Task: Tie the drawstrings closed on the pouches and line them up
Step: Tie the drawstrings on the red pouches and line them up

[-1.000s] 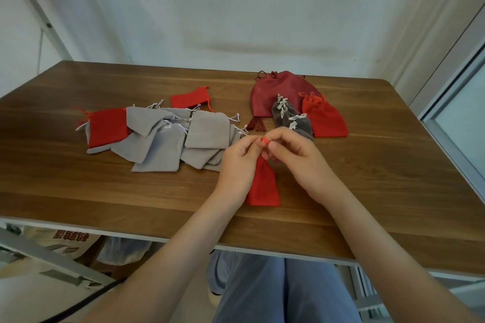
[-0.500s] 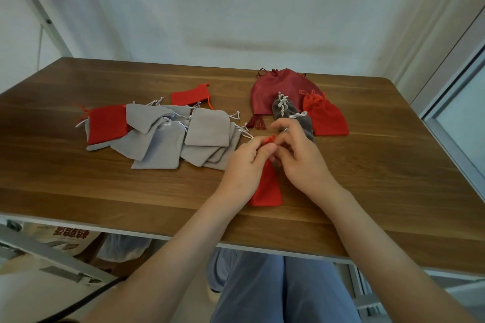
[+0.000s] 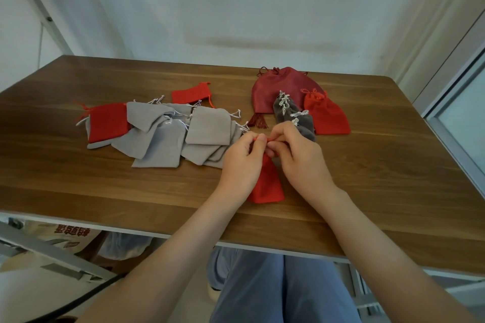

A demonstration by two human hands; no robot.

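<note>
Red cord (image 3: pixel 263 139) is all that shows inside the grip. The left hand (image 3: pixel 242 162) and right hand (image 3: pixel 301 157) meet fingertip to fingertip over the neck of one small red pouch (image 3: pixel 267 186), fingers curled, each pinching the cord narrowly between thumb and forefinger. The fingers hide whether a knot has formed under them.

From the grip the small red pouch runs back toward the person. Its long axis goes from the gathered neck to its flat bottom, which seems to rest on the bench (image 3: pixel 380 191) between the two wrists. Both hands are equally near it. I judge that the tightening pull should go sideways, across that axis, with each hand drawing outward.

Just beyond the small red pouch and to its right lie the tied dark grey pouches (image 3: pixel 294 118). They touch a tied red pouch (image 3: pixel 328 115) further right, and a large dark red pouch (image 3: pixel 278 89) lies behind both. That looks like the finished group, so the right hand is better placed to set this pouch down.

Beyond and to the left of the small red pouch lies an overlapping pile of flat light grey pouches (image 3: pixel 162 144), their cords loose. One flat red pouch (image 3: pixel 107 123) lies at the pile's far end, and another red one (image 3: pixel 190 93) lies behind it.
</note>
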